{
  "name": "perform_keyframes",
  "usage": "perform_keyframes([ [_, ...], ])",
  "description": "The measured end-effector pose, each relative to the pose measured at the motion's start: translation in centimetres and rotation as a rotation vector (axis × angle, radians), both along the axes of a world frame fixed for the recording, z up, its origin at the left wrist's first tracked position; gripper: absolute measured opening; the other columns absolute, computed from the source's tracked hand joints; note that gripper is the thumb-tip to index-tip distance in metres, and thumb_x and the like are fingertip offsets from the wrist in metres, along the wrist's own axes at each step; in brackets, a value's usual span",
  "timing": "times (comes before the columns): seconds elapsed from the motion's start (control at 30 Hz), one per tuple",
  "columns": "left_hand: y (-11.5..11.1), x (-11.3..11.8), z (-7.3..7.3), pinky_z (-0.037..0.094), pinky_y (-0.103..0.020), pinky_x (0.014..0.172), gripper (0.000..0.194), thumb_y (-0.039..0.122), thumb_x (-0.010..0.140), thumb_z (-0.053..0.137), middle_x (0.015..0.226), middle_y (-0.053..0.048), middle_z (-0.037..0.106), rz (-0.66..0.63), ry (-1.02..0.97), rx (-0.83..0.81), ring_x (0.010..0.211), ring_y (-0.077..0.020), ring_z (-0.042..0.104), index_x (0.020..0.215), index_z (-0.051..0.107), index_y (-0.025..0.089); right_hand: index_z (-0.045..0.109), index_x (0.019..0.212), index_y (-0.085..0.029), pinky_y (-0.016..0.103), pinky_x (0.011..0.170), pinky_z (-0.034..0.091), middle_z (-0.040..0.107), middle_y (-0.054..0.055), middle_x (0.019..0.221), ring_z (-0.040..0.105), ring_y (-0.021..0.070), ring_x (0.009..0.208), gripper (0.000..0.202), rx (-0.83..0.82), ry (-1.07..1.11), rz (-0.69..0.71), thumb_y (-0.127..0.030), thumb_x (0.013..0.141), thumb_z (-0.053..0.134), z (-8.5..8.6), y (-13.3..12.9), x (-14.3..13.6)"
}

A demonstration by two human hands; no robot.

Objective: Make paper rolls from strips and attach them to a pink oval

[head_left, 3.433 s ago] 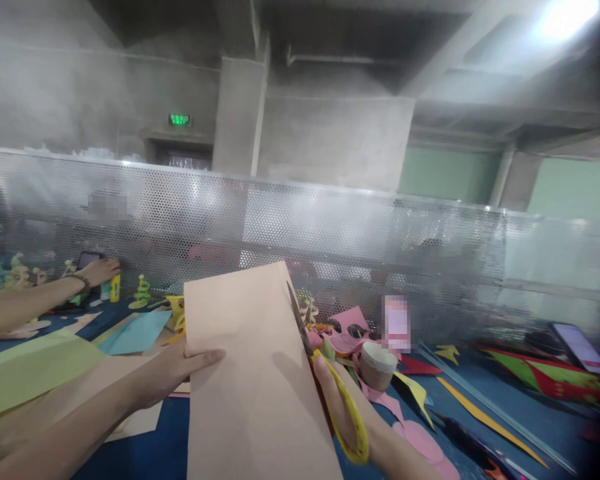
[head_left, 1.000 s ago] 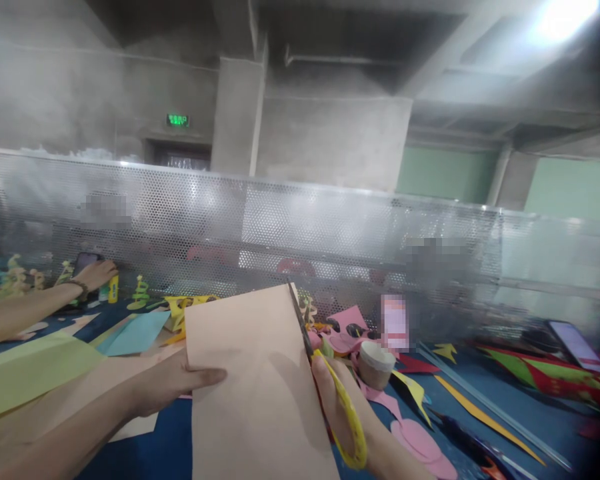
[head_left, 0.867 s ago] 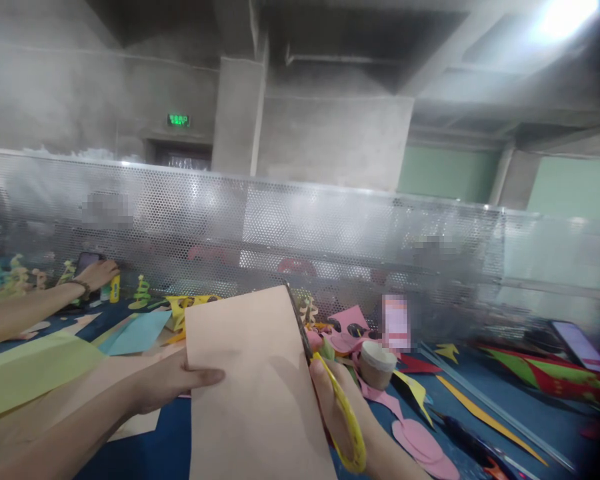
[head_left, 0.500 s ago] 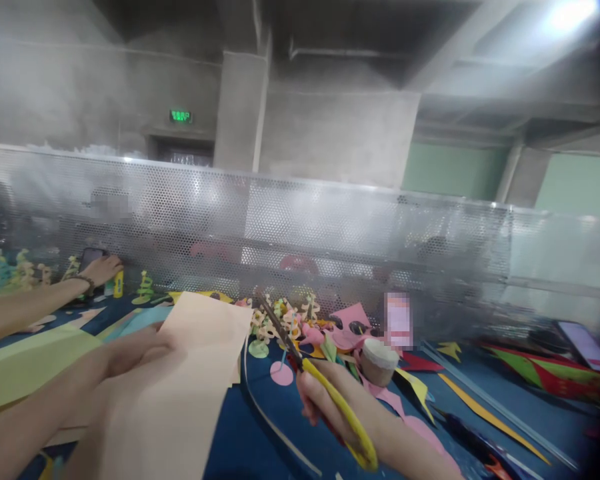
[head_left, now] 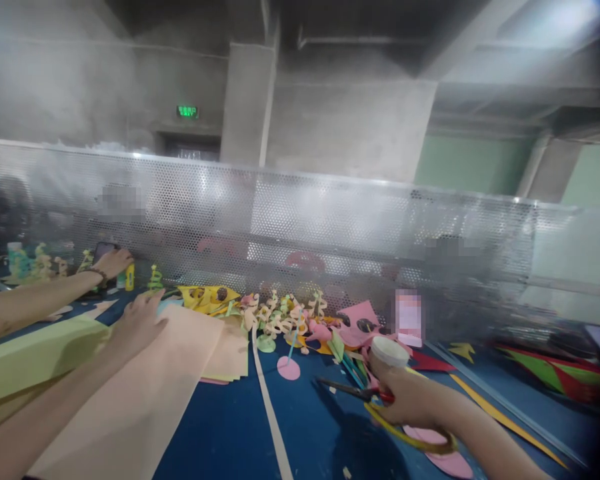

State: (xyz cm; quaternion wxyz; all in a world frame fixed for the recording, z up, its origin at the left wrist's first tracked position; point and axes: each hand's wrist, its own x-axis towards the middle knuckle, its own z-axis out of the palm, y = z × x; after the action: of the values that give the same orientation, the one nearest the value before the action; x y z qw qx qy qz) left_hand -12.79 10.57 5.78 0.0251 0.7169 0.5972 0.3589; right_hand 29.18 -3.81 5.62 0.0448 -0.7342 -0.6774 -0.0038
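My left hand rests on a large pale peach sheet at the left, its fingers bent at the sheet's far edge. In my right hand are scissors with yellow and red handles; their blades point left, low over the blue table. Between the hands lies a narrow pale paper strip. Just left of the blades is a pink paper disc with a thin blue stick upright on it. A white-lidded cup stands right behind my right hand.
Another person's hand reaches in at the far left by a yellow tube. Curled paper pieces and pink scraps line the perforated metal screen. Green sheets lie left; a phone stands behind the cup.
My right hand has moved right and turned the scissors, whose blades now point left instead of up. The peach sheet has come down flatter and further left, and my left hand has shifted to its far edge.
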Motion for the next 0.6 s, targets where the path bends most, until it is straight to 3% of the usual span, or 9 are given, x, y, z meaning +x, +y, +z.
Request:
perform_keyframes([
  [0.07,-0.5,1.3,-0.1,0.021,-0.049,0.095,0.039,0.019,0.077,0.039,0.111,-0.018,0.049,-0.022,0.105,0.081,0.113,-0.0378,0.036,0.112,0.047,0.006,0.059,0.055,-0.017,0.024,0.043,0.026,0.058,0.002,0.053,0.053,0.0166,0.050,0.003,-0.083,-0.040,-0.002,-0.016,0.054,0.057,-1.1,0.8,-0.1],
  [0.1,-0.8,2.3,-0.1,0.026,-0.048,0.092,0.035,0.018,0.081,0.033,0.105,-0.020,0.053,-0.121,0.287,0.165,0.106,-0.0359,0.042,0.107,0.051,0.003,0.059,0.053,-0.016,0.024,0.042,0.026,0.058,0.002,0.054,0.054,0.0172,0.051,0.004,-0.114,-0.052,0.000,-0.014,0.054,0.056,-1.5,1.0,-0.1],
  [0.2,-1.7,6.2,-0.6,0.038,-0.031,0.084,0.032,0.019,0.087,0.029,0.094,-0.009,0.061,-0.355,0.444,0.188,0.093,-0.0225,0.052,0.094,0.060,0.015,0.061,0.055,-0.016,0.024,0.043,0.030,0.062,0.005,0.059,0.058,0.0203,0.056,0.005,-0.116,-0.071,-0.018,-0.014,0.050,0.060,-2.1,1.3,-0.5],
  [0.3,-1.8,10.6,-1.6,0.041,-0.028,0.074,0.024,0.019,0.085,0.040,0.086,-0.004,0.063,-0.527,0.576,0.193,0.086,-0.0197,0.054,0.083,0.064,0.020,0.064,0.064,-0.014,0.027,0.047,0.036,0.066,0.012,0.071,0.062,0.0270,0.065,0.014,-0.093,-0.116,-0.049,-0.014,0.049,0.064,-1.5,1.0,-1.4],
  [0.37,-1.2,13.1,-2.4,0.041,-0.030,0.072,0.022,0.018,0.084,0.043,0.081,-0.006,0.062,-0.580,0.643,0.207,0.085,-0.0207,0.053,0.079,0.064,0.018,0.065,0.068,-0.013,0.030,0.052,0.038,0.067,0.016,0.076,0.063,0.0306,0.071,0.012,-0.044,-0.144,-0.064,-0.018,0.058,0.060,-0.8,0.7,-2.5],
  [0.47,0.2,15.4,-3.5,0.041,-0.031,0.064,0.018,0.011,0.081,0.047,0.081,-0.011,0.061,-0.617,0.729,0.224,0.085,-0.0244,0.052,0.073,0.063,0.014,0.065,0.070,-0.015,0.032,0.057,0.040,0.067,0.014,0.076,0.063,0.0295,0.075,0.020,0.049,-0.145,-0.027,-0.029,0.073,0.051,-0.2,0.6,-4.4],
  [0.6,1.4,16.1,-4.2,0.040,-0.032,0.064,0.019,0.005,0.078,0.048,0.080,-0.011,0.060,-0.654,0.808,0.238,0.085,-0.0249,0.052,0.069,0.062,0.014,0.066,0.070,-0.018,0.029,0.055,0.038,0.069,0.009,0.074,0.063,0.0260,0.071,0.019,0.082,-0.080,0.043,-0.031,0.073,0.052,-0.6,1.0,-6.4],
])
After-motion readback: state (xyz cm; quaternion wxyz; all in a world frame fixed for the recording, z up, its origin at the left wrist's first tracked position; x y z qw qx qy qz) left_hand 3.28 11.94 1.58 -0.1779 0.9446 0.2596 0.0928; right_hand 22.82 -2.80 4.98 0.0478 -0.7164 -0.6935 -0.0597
